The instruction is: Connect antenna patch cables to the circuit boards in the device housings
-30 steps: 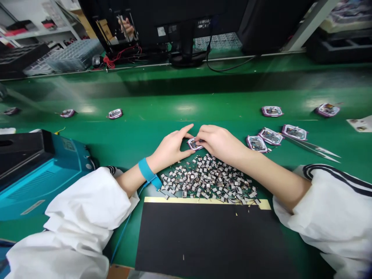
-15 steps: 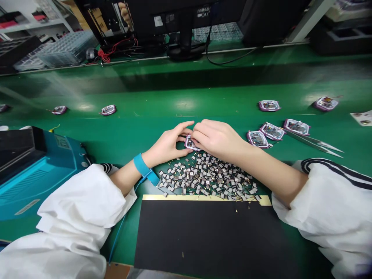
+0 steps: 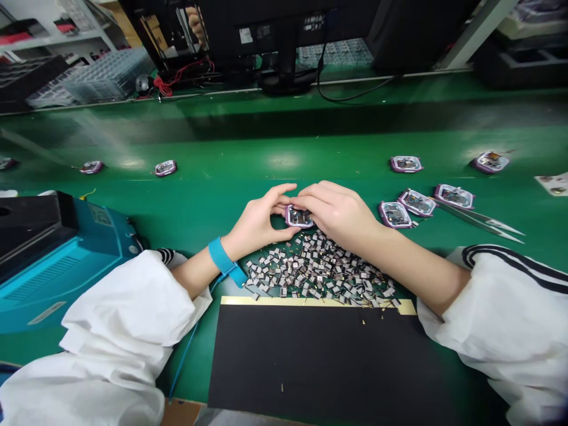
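Observation:
A purple-rimmed watch case (image 3: 299, 217), its circuit board facing up, sits between my two hands. My left hand (image 3: 261, 218) grips its left side, with the thumb along the near edge and fingers at the far side. On the right side my right hand (image 3: 339, 210) has its fingers closed at the case's upper right edge. Whether those fingertips pinch a small part is hidden. Just nearer lies a pile of small grey components (image 3: 319, 269) with short leads. A blue wrist strap (image 3: 224, 260) circles my left wrist.
More watch cases (image 3: 396, 215) stand at the right, beside metal tweezers (image 3: 483, 222). Others lie at the far left. A black mat (image 3: 328, 361) with a yellow edge covers the near bench. A teal machine (image 3: 66, 260) stands left; a monitor (image 3: 284, 35) is behind.
My right fingers have shifted from over the middle of the watch case to its upper right edge, uncovering more of the board. One case on the far right has slid slightly left.

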Demonstrator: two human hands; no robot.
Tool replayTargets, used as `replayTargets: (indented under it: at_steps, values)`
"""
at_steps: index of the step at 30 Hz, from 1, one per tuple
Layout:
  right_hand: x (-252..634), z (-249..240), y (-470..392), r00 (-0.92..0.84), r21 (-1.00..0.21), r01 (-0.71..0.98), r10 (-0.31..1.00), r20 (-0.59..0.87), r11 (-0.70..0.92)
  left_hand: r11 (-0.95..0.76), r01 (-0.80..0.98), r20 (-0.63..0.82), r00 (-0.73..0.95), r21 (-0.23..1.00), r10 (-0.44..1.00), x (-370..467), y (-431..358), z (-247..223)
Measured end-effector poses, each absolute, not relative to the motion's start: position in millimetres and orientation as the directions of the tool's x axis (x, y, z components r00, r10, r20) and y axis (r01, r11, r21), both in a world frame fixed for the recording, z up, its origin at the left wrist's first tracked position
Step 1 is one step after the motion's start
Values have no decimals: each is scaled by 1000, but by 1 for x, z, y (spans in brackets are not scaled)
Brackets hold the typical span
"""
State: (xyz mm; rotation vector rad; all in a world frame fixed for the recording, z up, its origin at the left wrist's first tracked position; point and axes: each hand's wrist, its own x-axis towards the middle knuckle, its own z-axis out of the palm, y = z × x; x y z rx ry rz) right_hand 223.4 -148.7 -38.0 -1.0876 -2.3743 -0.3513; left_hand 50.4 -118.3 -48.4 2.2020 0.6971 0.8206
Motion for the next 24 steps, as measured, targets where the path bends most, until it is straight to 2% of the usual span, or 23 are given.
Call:
replayTargets:
  at_steps: [4,7,12,15,18,24]
  values:
    - [219,-32,-152,-515,67,815,666,540,576,-691,292,414,627,661,660,50,-121,-45]
    - [218,-30,-151,-502,21,797,644,577,603,-666,279,426,587,691,688,50,-122,-45]
    - [220,-35,-145,-450,-213,667,615,647,713,-564,157,388,578,811,718,49,-121,-47]
    - [222,-39,-142,-390,-376,591,660,642,714,-492,86,347,604,867,717,49,-120,-46]
    - [223,-43,-141,-338,-463,543,687,643,700,-417,24,320,600,908,733,50,-120,-46]
    - [224,-46,-139,-338,-403,490,594,730,773,-393,-28,333,586,919,738,50,-120,-47]
